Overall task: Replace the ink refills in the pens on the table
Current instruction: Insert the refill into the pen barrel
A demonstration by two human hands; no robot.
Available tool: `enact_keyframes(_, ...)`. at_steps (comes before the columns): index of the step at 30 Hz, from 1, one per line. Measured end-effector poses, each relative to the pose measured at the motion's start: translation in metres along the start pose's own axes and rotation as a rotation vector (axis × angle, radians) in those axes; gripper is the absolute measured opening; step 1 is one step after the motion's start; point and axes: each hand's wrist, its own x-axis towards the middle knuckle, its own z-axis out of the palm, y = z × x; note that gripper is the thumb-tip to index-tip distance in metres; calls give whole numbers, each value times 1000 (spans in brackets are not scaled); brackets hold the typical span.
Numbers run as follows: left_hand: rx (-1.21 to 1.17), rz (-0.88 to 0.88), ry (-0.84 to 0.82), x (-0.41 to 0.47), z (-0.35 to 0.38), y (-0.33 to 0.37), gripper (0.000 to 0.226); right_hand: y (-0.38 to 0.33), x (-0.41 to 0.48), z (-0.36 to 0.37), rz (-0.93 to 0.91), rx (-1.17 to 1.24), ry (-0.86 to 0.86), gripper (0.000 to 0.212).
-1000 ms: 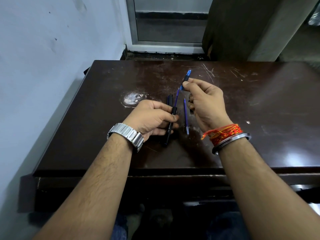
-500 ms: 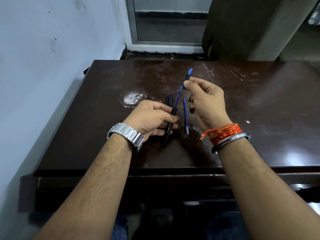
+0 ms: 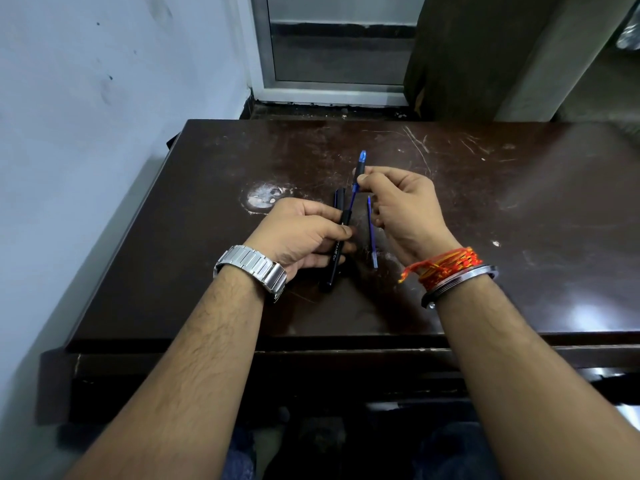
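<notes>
Pinching a blue refill [image 3: 354, 195] by its tip section between thumb and forefinger, the right hand [image 3: 405, 206] angles it into a black pen barrel [image 3: 335, 252] gripped by the left hand's [image 3: 301, 233] closed fingers above the dark table [image 3: 519, 220]; a spare refill [image 3: 372, 233] lies between the hands.

The bench [image 3: 519, 216] is dark brown and glossy, marked with pale scratches toward its far edge and a whitish worn patch [image 3: 264, 198] left of centre. The pen barrel [image 3: 335, 252] is black with small pale lettering. The refill [image 3: 354, 197] is blue, its tip piece [image 3: 362, 157] a brighter translucent blue. A loose refill [image 3: 372, 233] is blue with a paler end. The watch [image 3: 254, 268] is silver; the wrist threads [image 3: 445, 266] red and orange above a steel-grey bangle [image 3: 460, 282]. The wall [image 3: 86, 116] is pale bluish-white.
</notes>
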Motion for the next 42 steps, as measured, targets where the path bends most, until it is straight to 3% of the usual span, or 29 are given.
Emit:
enact_keyframes(6,-41,27,32,1,-2,2,15,0,-10,7,65,50,-136,22)
enact_keyframes(33,-16,60,103,2,0,0,23,9,-3,5,-43,-155,-119,28)
enact_keyframes(42,-9,70,122,4,-1,-1,19,10,-5,3,-12,-118,-92,17)
